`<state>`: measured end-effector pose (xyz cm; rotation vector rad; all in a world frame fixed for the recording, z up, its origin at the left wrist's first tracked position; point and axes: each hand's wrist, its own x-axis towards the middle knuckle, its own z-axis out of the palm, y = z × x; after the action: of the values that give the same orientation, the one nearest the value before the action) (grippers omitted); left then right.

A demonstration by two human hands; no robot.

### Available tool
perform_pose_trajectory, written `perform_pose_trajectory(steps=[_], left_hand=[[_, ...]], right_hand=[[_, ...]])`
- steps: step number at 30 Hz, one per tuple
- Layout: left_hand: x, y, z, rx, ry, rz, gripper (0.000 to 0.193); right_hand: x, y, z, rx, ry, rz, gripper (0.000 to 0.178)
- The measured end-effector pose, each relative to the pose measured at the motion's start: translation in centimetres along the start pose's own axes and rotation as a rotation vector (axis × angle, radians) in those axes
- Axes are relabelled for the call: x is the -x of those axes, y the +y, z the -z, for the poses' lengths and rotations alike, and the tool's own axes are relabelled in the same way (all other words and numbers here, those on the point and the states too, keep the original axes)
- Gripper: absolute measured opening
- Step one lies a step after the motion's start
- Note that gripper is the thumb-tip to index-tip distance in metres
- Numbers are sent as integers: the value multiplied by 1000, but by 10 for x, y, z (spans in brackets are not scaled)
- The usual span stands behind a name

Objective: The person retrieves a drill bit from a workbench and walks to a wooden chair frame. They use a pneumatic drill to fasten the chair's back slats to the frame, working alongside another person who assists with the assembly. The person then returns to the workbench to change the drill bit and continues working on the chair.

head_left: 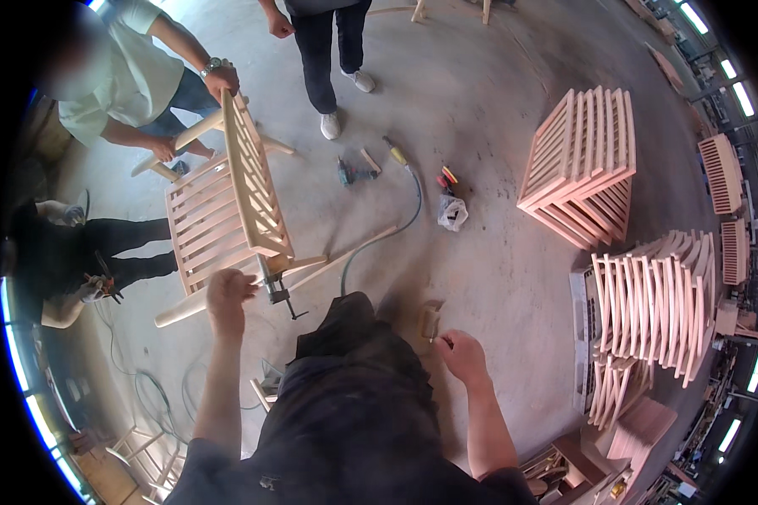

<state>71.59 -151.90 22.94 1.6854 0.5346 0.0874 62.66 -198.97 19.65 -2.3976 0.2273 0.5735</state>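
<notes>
A slatted light-wood chair [204, 227] stands tilted at my front left. A dark metal clamp [276, 290] with a crossbar handle sits at its near corner. My left hand [227, 296] is raised beside that clamp, fingers loosely bent, with no object visible in them. Lower right, my right hand [463, 355] is closed on the screw end of a yellowish C-clamp [430, 320], whose frame hangs above the floor. A person in a pale shirt [126, 76] grips the chair's upper rail and its arm.
Another person in dark trousers [316, 50] stands ahead; one in black at left holds a tool [103, 284]. A drill [355, 172], air hose [413, 202] and plastic bag [452, 213] lie on the floor. Slatted wooden panels [581, 160] and curved wooden parts [653, 307] are stacked right.
</notes>
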Motion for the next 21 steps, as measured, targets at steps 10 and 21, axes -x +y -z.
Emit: perform_pose_trajectory(steps=[10, 21], left_hand=[[-97, -77, -31, -80, 513, -153, 24], [-130, -15, -116, -122, 1037, 155, 27]], right_hand=[[-175, -42, 52, 94, -206, 324, 26], [-322, -71, 153, 428, -524, 412, 31]])
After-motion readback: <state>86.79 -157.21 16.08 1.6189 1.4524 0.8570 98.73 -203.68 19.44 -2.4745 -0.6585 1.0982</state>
